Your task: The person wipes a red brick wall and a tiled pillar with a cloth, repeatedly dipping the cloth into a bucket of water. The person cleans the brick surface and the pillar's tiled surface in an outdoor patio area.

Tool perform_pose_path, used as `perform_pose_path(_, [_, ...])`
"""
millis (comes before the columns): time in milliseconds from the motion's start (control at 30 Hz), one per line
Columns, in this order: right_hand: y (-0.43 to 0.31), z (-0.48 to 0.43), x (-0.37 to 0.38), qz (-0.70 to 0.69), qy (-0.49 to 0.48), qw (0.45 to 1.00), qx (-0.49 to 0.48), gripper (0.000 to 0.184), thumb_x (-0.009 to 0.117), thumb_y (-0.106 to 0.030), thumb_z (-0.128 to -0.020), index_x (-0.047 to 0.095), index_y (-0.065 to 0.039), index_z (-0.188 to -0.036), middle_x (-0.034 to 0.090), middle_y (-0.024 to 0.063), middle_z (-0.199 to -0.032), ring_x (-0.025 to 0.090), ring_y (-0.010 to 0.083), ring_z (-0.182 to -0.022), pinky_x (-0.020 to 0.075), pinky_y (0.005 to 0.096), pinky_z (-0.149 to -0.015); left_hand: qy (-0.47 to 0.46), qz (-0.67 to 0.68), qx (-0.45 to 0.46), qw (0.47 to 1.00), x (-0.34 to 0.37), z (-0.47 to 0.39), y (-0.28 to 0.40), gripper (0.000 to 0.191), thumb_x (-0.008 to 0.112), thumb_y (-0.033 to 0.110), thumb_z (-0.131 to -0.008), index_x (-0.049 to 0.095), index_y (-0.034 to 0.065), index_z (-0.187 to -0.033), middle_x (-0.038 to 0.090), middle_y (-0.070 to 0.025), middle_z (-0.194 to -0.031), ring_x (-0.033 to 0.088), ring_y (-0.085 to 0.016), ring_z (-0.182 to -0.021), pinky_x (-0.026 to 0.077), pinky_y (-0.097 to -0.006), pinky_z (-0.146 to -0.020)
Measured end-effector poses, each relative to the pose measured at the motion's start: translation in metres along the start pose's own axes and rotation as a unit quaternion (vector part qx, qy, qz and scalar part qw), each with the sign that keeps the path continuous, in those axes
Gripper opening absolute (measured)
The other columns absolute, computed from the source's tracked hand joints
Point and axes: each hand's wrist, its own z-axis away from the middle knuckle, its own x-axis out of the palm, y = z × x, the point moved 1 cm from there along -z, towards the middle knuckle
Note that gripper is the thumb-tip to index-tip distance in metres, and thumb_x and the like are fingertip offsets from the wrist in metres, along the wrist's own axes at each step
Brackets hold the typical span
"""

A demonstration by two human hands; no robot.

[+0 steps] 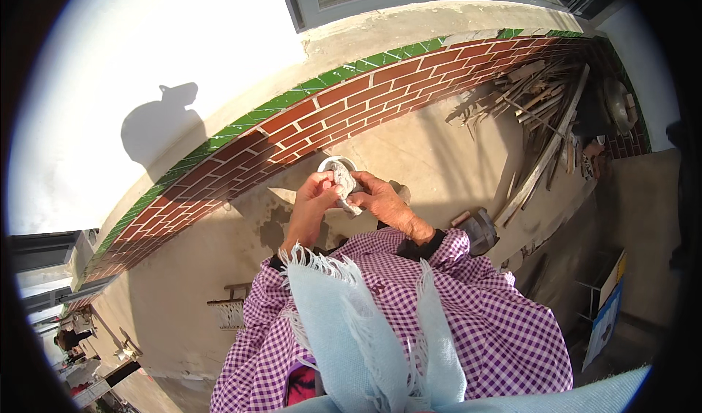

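Both my hands are raised in front of my checked smock (378,281), gripping one crumpled, whitish-grey lump (344,178). It looks like wet cloth, but its material is not certain. My left hand (312,202) pinches its left side between thumb and fingers. On the other side, the fingers and thumb of my right hand (386,199) press against it. A narrower end of the lump hangs below the fingers. Behind the hands shows the white rim of a round container (328,162); the lump and hands hide most of it, including its contents.
A red brick-patterned wall (351,106) with a green border runs ahead. Scrap wood (540,106) is piled at right, near a grey container (480,232). Dark wet patches (274,229) mark the concrete. A small stool with a woven seat (227,313) stands at left.
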Motion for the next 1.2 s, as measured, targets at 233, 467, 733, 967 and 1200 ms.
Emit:
perform_pose_path(233, [-0.016,-0.027,-0.118,-0.167,0.134,0.976,-0.029,0.032,0.059,-0.008,-0.091,0.057,0.001,-0.122,0.065,0.0049,-0.104,0.061,0.0135,-0.092,0.0497,0.029,-0.085,0.004,-0.168,0.115,0.979,0.041,-0.119,0.046,0.019,0.065,0.01,-0.092,0.063,0.004,-0.11,0.065,-0.0048,-0.106,0.061,-0.011,-0.093,0.052,-0.0268,-0.076])
perform_pose_path(467, [-0.034,-0.079,-0.223,-0.168,0.266,0.947,-0.065,0.04,0.057,-0.009,-0.092,0.05,0.002,-0.13,0.063,0.0087,-0.113,0.062,0.0173,-0.1,0.0504,0.0333,-0.09,0.054,-0.509,0.33,0.793,0.068,-0.272,0.085,0.023,0.066,0.009,-0.087,0.064,0.0066,-0.109,0.065,-0.0116,-0.109,0.061,-0.029,-0.102,0.048,-0.0385,-0.089])
perform_pose_path(733, [-0.067,-0.144,-0.267,-0.188,0.317,0.92,-0.135,0.049,0.063,-0.006,-0.089,0.046,0.003,-0.135,0.062,0.0085,-0.104,0.059,0.015,-0.093,0.0493,0.0281,-0.084,0.12,-0.687,0.388,0.603,0.075,-0.344,0.083,0.016,0.065,0.018,-0.087,0.063,0.0114,-0.102,0.058,-0.0082,-0.101,0.051,-0.029,-0.102,0.039,-0.0422,-0.093])
perform_pose_path(967, [-0.066,-0.222,-0.267,-0.169,0.368,0.906,-0.12,0.044,0.066,-0.01,-0.087,0.049,0.003,-0.126,0.063,0.012,-0.099,0.061,0.017,-0.087,0.0507,0.0299,-0.076,0.194,-0.708,0.356,0.578,0.079,-0.345,0.075,0.016,0.064,0.023,-0.09,0.057,0.0099,-0.097,0.054,-0.0087,-0.1,0.05,-0.03,-0.1,0.038,-0.0445,-0.091])
perform_pose_path(1200, [-0.033,-0.246,-0.162,-0.108,0.344,0.929,-0.078,0.035,0.068,-0.005,-0.083,0.048,-0.003,-0.111,0.055,0.0063,-0.086,0.053,0.0155,-0.079,0.0482,0.0294,-0.073,0.191,-0.714,0.366,0.566,0.083,-0.344,0.073,0.016,0.064,0.018,-0.089,0.055,0.0075,-0.096,0.053,-0.0099,-0.099,0.05,-0.032,-0.1,0.038,-0.0461,-0.091])
